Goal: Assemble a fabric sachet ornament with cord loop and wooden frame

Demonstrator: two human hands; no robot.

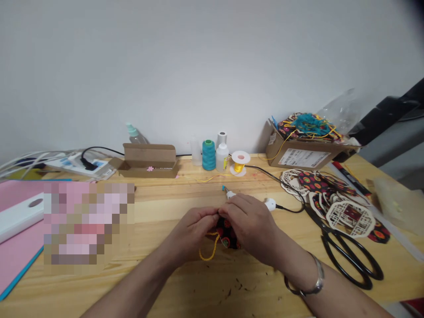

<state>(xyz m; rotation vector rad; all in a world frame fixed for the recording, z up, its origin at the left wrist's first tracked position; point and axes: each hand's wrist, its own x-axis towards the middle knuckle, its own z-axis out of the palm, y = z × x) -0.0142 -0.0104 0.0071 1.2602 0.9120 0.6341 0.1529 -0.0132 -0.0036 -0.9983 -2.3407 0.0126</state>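
A small dark fabric piece [226, 234] with a red and green pattern is held over the table between both hands. My left hand [194, 227] pinches its upper left edge with thumb and fingers. My right hand [253, 225] is closed over its right side, covering much of it. From the fabric's left side hangs a yellow cord loop [209, 256]. Just beyond my right hand lies a white corded tool [270, 204] with a pointed, blue-ended tip. Its middle is hidden behind that hand.
Black scissors [351, 254] and octagonal lattice pieces [351, 217] lie right. Behind them stands a cardboard box [298, 154] heaped with patterned pieces. Teal thread [208, 155], a white bottle [221, 158], a yellow spool [240, 166] and an open carton [149, 161] line the wall.
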